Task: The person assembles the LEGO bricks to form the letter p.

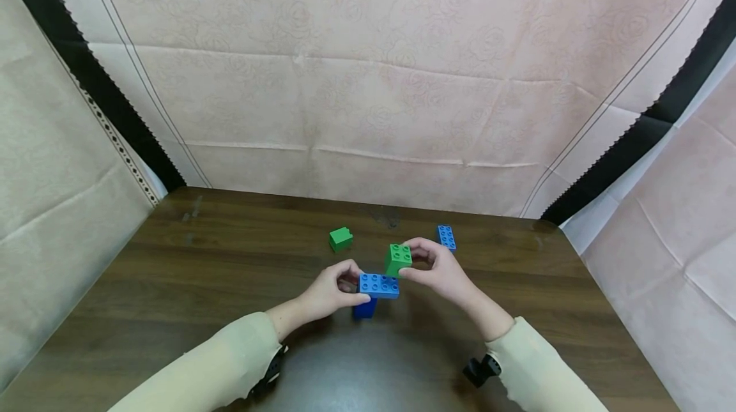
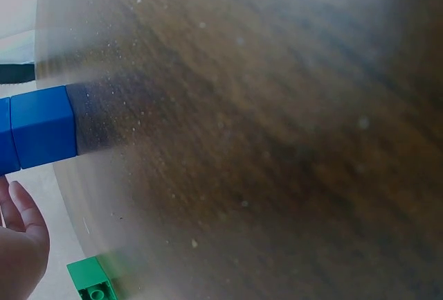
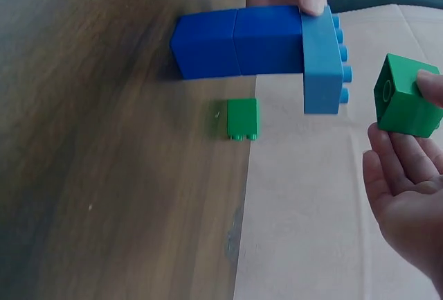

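At the L side of the blue stack (image 3: 256, 41), we see the L hand (image 1: 328, 290) clamped betw. thumb & fingers on the L end of the lt. blue brick (image 1: 379, 285). Beyond the stack, to its L, we find a loose green brick (image 1: 341, 239) on its side, well apart. The stack itself is upright on the table (image 1: 230, 310): we count two dk. blue bricks (image 3: 206, 45), one atop the other, capped by the lt. blue brick, studs up, overhanging R. Above the stack's R end, we see the 4-stud green brick (image 1: 397, 260), apart from it, pinched betw. thumb & fingers of the R hand (image 1: 439, 271). Beyond the stack, far R, we note a flat blue brick (image 1: 446, 237), studs up.
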### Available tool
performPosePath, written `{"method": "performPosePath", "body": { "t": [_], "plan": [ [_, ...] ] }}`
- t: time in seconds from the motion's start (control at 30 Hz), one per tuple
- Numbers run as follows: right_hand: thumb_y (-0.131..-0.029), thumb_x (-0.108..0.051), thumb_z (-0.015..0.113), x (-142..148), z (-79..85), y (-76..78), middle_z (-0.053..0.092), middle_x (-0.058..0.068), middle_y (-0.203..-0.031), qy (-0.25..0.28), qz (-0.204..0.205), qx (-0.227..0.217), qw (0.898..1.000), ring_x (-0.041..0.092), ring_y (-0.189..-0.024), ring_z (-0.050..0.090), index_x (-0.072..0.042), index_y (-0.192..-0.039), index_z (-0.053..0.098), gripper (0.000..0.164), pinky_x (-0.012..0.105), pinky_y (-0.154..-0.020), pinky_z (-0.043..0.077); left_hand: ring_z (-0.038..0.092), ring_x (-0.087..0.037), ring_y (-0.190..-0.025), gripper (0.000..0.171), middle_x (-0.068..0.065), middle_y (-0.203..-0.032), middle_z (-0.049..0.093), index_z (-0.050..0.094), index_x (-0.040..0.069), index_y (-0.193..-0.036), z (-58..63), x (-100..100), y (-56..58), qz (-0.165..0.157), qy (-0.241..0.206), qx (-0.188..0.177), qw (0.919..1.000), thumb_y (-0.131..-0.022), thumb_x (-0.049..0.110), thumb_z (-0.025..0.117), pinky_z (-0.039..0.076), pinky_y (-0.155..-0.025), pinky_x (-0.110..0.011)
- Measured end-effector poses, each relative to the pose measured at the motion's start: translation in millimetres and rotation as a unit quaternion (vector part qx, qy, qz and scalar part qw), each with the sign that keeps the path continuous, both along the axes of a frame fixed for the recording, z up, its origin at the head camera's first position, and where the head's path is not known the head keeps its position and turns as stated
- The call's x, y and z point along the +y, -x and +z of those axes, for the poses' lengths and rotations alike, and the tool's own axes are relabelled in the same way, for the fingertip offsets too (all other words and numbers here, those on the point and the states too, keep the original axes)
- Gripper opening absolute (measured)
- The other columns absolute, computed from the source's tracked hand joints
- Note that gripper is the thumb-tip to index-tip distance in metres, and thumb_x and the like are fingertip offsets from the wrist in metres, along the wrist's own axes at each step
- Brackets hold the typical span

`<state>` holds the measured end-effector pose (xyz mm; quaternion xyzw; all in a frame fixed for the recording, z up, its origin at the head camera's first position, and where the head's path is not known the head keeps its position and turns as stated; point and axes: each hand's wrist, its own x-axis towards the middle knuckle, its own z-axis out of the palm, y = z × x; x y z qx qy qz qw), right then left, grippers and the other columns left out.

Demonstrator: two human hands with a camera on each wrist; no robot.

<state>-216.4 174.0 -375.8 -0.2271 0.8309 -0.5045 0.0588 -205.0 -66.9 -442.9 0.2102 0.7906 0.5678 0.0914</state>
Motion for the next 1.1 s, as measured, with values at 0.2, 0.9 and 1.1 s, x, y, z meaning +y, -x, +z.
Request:
{"method": "performPosePath", "body": {
  "t": [0.2,0.9,1.1],
  "plan": [
    [-0.083,-0.015,0.071,-8.6,0.4,-3.4,0.065,0.013,-0.104,0.001,0.016,-0.002,1.0,0.023,-0.096,0.06,-0.006,-0.113,0.059,0.034,0.029,-0.082,0.05,0.059,-0.023,-0.093,0.023,-0.015,-0.104,0.062,0.054,0.004,-0.097,7.7,0.9,-3.1,-0.004,-0.004,-0.011,0.9999,-0.083,0.01,0.07,0.053,-0.081,-0.033],
    [-0.082,-0.018,0.072,-25.0,-9.1,-5.4,0.065,0.01,-0.103,-0.046,0.051,0.003,0.998,0.021,-0.095,0.056,-0.008,-0.111,0.059,0.032,0.032,-0.076,0.052,0.057,-0.015,-0.091,0.026,-0.011,-0.102,0.061,0.054,0.005,-0.098,1.9,-0.7,-0.1,-0.011,-0.016,-0.004,0.9998,-0.082,0.016,0.072,0.052,-0.08,-0.027],
    [-0.082,-0.018,0.072,-27.8,-10.2,-4.5,0.064,0.009,-0.104,-0.053,0.054,0.005,0.997,0.021,-0.096,0.057,-0.009,-0.11,0.059,0.032,0.034,-0.078,0.053,0.058,-0.016,-0.091,0.026,-0.011,-0.102,0.061,0.054,0.005,-0.098,0.5,-1.1,0.7,-0.012,-0.02,-0.003,0.9997,-0.082,0.016,0.072,0.052,-0.082,-0.031]
  ]
}}
